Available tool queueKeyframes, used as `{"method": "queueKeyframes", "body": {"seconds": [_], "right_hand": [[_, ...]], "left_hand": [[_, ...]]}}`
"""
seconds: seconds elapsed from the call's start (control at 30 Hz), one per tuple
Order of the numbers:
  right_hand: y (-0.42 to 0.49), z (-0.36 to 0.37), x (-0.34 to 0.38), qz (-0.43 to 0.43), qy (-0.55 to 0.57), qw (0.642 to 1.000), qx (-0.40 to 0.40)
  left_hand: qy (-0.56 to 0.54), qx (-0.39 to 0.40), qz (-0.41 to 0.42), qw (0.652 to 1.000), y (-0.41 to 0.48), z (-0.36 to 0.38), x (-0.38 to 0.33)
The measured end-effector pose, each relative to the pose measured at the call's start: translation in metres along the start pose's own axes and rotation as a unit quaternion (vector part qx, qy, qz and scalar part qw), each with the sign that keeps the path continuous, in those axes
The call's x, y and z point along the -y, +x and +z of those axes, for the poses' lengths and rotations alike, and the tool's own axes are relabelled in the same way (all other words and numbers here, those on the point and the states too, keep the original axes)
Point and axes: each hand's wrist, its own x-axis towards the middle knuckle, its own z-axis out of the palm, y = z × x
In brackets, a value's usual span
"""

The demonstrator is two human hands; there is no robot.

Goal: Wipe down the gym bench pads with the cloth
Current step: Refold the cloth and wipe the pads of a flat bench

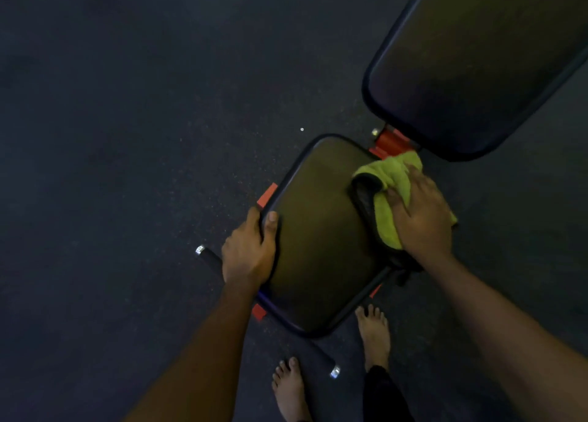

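Pressing our right hand flat on the yellow-green cloth, fingers spread and fairly straight, palm down. The cloth sits bunched under and ahead of that hand, on the far right corner of the seat pad, spilling over the pad's right edge. Our left hand grips the seat pad's left rim, thumb on top, fingers curled under the edge.

Between our two hands most of the seat pad surface lies bare. Just past the right fingertips a red bracket joins the seat pad to the back pad, which runs on up and to the right of that hand, out of frame. Dark floor spreads wide beyond the left hand. Below the left wrist a black bar with chrome end caps crosses under the seat. Our bare feet stand near the pad's closest corner, below the right forearm.
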Motion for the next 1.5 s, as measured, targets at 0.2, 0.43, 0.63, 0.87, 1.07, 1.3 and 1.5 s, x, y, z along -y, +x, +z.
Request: {"method": "queueKeyframes", "body": {"seconds": [0.2,0.43,0.63,0.87,1.07,1.3,1.5], "right_hand": [[0.068,0.027,0.07,0.001,-0.043,0.999,0.004],[0.095,0.022,0.063,-0.208,-0.001,0.967,0.149],[0.121,0.014,0.063,-0.081,0.06,0.974,0.204],[0.104,0.05,0.157,-0.4,-0.213,0.859,0.239],[0.122,0.035,0.151,-0.329,-0.251,0.879,0.236],[-0.037,0.081,0.224,-0.516,-0.288,0.76,0.27],[-0.041,0.081,0.227,-0.514,-0.336,0.751,0.245]], "left_hand": [[-0.013,-0.021,0.014,1.0,0.0,0.002,0.006],[-0.036,-0.036,-0.009,0.999,0.001,0.008,0.011],[-0.117,-0.069,-0.031,0.99,0.0,0.008,0.011],[-0.289,-0.28,-0.129,0.906,-0.009,0.011,0.017],[-0.358,-0.253,-0.182,0.88,-0.042,0.001,0.044],[-0.374,-0.246,-0.182,0.876,-0.078,-0.024,0.089],[-0.358,-0.224,-0.168,0.891,-0.103,-0.041,0.119]]}}
